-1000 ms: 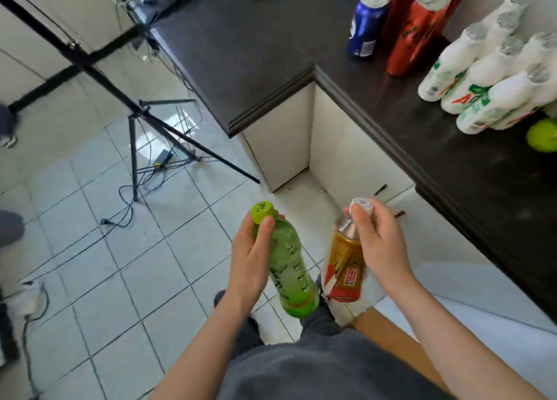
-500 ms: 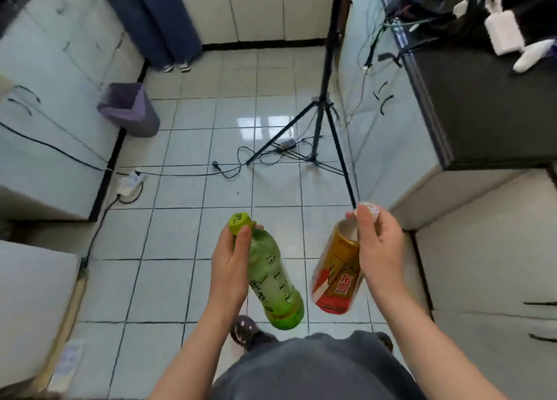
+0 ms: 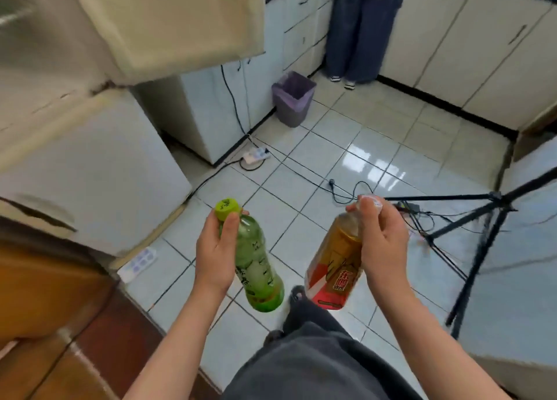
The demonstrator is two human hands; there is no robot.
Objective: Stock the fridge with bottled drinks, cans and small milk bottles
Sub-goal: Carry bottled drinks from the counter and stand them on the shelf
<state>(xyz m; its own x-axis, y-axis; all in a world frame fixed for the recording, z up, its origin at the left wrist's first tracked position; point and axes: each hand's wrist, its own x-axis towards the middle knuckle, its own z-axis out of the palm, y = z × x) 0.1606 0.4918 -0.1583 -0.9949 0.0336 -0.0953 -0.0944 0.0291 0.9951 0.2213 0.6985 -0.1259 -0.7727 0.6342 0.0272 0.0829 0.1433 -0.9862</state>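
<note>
The left hand (image 3: 215, 253) grips a green tea bottle (image 3: 256, 267) by its neck, while the right hand (image 3: 382, 243) grips an amber tea bottle (image 3: 337, 267) near its cap.

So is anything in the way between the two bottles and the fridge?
Nothing stands in the air between them. The left hand holds the green plastic bottle and the right hand the amber bottle with a red label, near the white fridge. Its lower door looks shut, though, and a white ice tray lies at its foot.

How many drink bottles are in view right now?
2: the green bottle in the left hand, the orange-and-red bottle in the right hand. Others may be out of frame.
</note>
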